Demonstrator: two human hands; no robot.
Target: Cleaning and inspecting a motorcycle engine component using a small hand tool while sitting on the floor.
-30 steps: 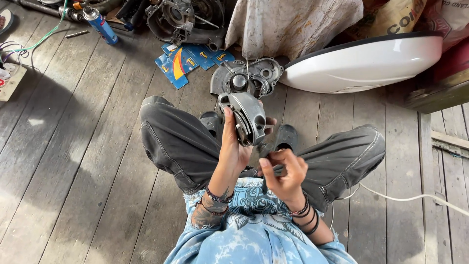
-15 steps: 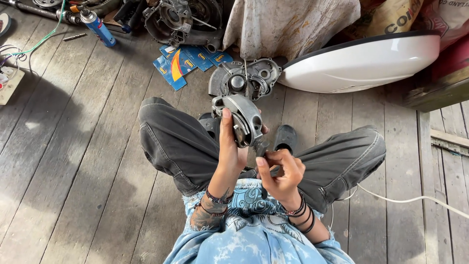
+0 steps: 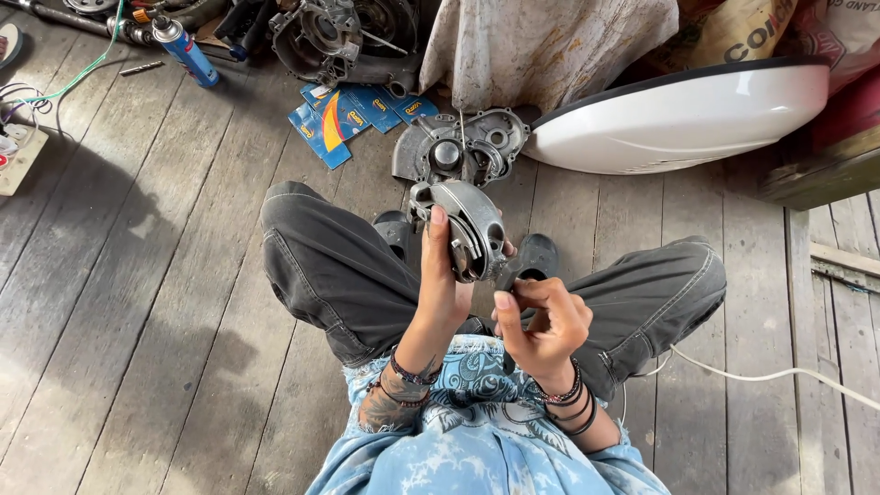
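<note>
I sit cross-legged on a wooden floor. My left hand (image 3: 443,275) grips a rounded grey metal engine cover (image 3: 469,225) and holds it upright above my lap. My right hand (image 3: 541,316) is just below and to the right of it, fingers pinched on a small dark ring-shaped part (image 3: 511,275) at the cover's lower edge. Both wrists wear dark bracelets.
A grey engine casing half (image 3: 458,147) lies on the floor ahead of my knees. Blue packets (image 3: 344,112), a blue spray can (image 3: 183,50), an engine block (image 3: 344,37), a white body panel (image 3: 683,115), a draped cloth (image 3: 541,46) and a white cable (image 3: 779,374) surround me.
The metal cover has tilted slightly in my left hand, and my right hand has shifted a little to the right along its lower edge.
</note>
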